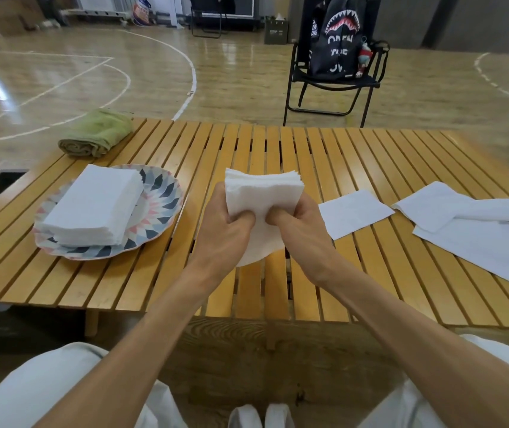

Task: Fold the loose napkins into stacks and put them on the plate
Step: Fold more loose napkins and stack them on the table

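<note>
Both hands hold a thick stack of white napkins upright above the middle of the slatted wooden table. My left hand grips its left side and my right hand grips its right side, thumbs pressed into the front. A patterned plate on the left carries a tall folded napkin stack. To the right, a single flat napkin lies on the table, and beyond it several loose napkins overlap near the right edge.
A rolled green towel lies at the table's far left corner. Behind the table stands a black folding chair with a black backpack on it. My knees in white trousers sit under the near edge.
</note>
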